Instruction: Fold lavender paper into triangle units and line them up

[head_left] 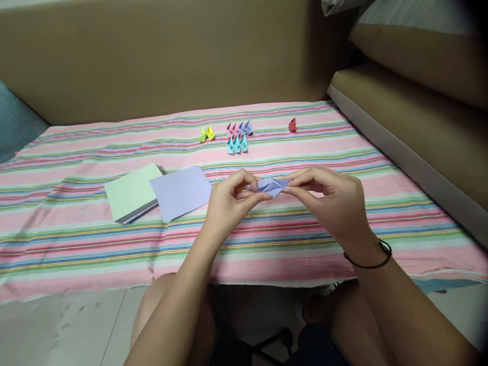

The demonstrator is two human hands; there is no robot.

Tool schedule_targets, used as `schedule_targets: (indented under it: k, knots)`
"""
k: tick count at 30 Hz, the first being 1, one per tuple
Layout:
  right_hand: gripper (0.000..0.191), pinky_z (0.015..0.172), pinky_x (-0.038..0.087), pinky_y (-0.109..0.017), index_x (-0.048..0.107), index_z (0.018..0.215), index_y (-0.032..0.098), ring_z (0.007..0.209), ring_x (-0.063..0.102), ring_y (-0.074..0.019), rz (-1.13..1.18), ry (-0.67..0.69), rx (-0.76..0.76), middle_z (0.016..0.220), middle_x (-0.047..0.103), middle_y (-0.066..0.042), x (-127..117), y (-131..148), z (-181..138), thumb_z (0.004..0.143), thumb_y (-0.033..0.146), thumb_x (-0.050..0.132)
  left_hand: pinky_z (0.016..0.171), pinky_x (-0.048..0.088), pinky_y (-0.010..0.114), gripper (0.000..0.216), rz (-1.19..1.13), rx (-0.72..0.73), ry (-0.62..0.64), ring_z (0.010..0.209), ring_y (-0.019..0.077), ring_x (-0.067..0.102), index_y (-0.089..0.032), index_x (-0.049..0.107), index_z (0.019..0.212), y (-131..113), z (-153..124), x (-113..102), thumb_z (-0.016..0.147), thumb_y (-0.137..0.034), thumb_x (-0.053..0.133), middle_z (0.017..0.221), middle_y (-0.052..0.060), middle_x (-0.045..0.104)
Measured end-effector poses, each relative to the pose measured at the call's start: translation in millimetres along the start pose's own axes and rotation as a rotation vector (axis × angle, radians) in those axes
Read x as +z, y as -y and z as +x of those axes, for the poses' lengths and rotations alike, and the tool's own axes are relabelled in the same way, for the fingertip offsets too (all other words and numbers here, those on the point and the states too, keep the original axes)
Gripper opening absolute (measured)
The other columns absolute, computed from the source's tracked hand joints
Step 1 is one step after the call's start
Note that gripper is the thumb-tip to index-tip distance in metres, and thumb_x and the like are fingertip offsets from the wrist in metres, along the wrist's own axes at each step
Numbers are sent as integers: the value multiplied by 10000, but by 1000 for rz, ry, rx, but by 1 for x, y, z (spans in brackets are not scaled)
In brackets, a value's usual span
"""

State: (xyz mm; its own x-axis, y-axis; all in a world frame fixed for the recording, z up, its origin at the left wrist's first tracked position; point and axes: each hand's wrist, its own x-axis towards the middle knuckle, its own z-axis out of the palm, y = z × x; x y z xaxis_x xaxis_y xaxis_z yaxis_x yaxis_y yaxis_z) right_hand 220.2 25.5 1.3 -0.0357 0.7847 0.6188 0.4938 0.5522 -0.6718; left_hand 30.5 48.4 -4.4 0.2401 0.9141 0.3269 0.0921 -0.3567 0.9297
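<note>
A partly folded sheet of lavender paper (pixel 271 187) is stretched between my two hands, a little above the striped cloth. My left hand (pixel 234 195) pinches its left end between thumb and fingers. At its right end, my right hand (pixel 330 193) grips it the same way. Folded layers show along the middle of the paper, and its outer tips are hidden by my fingers. To the left of my left hand lies a flat lavender sheet (pixel 181 193), its corner against a stack of pale green paper (pixel 133 193).
Small folded paper pieces stand at the back: yellow (pixel 207 134), pink (pixel 233 130), lavender (pixel 246 127), turquoise (pixel 237 145) and a red one (pixel 292 125) farther right. The striped cloth (pixel 95 254) covers the surface. Brown cushions (pixel 412 122) rise at the right.
</note>
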Motion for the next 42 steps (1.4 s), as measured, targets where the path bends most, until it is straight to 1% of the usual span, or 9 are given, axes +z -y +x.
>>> schedule_targets:
  k: [5, 12, 18, 22, 27, 30, 37, 40, 42]
  knots:
    - [75, 779, 557, -358, 675, 771, 249, 858, 695, -219, -148, 2, -203, 857, 737, -16, -8, 2, 0, 807, 183, 672, 748, 546, 289, 193, 182, 218, -38, 816, 173, 663, -179, 588, 691, -3, -3, -5, 721, -290, 742, 810, 31, 695]
    - [167, 872, 524, -375, 663, 946, 281, 966, 673, -219, -241, 114, -313, 1031, 723, -15, -8, -4, -9, 860, 157, 591, 737, 501, 284, 174, 412, 321, 15, 847, 171, 630, -205, 555, 738, -5, -6, -4, 747, -270, 716, 885, 35, 694]
    - [125, 862, 512, -348, 632, 950, 227, 991, 645, -209, -240, 203, -345, 1059, 697, -66, -8, -4, -4, 871, 151, 573, 713, 462, 263, 207, 376, 383, 39, 794, 154, 642, -198, 537, 656, -2, -7, -5, 743, -217, 725, 877, 23, 720]
    - [33, 777, 519, -334, 635, 850, 206, 862, 661, -206, -118, 257, -184, 895, 707, -56, -7, -1, 0, 857, 231, 614, 643, 482, 262, 287, 254, 191, 39, 734, 164, 659, -180, 509, 589, -5, -6, -5, 716, -273, 749, 814, 37, 727]
    - [251, 582, 521, -286, 611, 763, 181, 689, 680, -208, 215, 331, 343, 707, 696, -40, -8, 2, 2, 747, 407, 719, 587, 519, 251, 392, -133, -151, 31, 669, 173, 686, -169, 451, 585, -8, -2, -4, 620, -315, 813, 674, 28, 700]
    - [305, 618, 543, -288, 620, 774, 167, 707, 697, -209, 408, 395, 518, 702, 708, -45, -7, 2, 5, 694, 428, 755, 576, 530, 232, 430, -251, -307, 56, 616, 160, 693, -164, 432, 601, -9, 0, -3, 586, -326, 830, 615, 8, 682]
    - [337, 679, 573, -313, 626, 742, 158, 685, 688, -182, 558, 385, 658, 652, 680, -26, 4, -3, 5, 648, 445, 775, 643, 556, 253, 397, -338, -465, 66, 625, 154, 708, -167, 465, 701, -5, 0, -1, 634, -380, 793, 630, -12, 678]
    - [333, 678, 560, -307, 624, 767, 160, 693, 683, -180, 537, 391, 622, 667, 684, -22, 6, -7, 3, 662, 443, 765, 670, 549, 261, 383, -301, -442, 87, 679, 161, 708, -170, 474, 780, -2, -1, -2, 645, -334, 793, 659, 6, 692]
    - [312, 650, 541, -300, 632, 788, 164, 686, 674, -184, 456, 392, 551, 684, 688, -23, 5, -8, 2, 699, 443, 737, 664, 549, 277, 375, -194, -347, 114, 706, 170, 701, -176, 493, 869, -2, -1, -4, 668, -313, 778, 744, 27, 699]
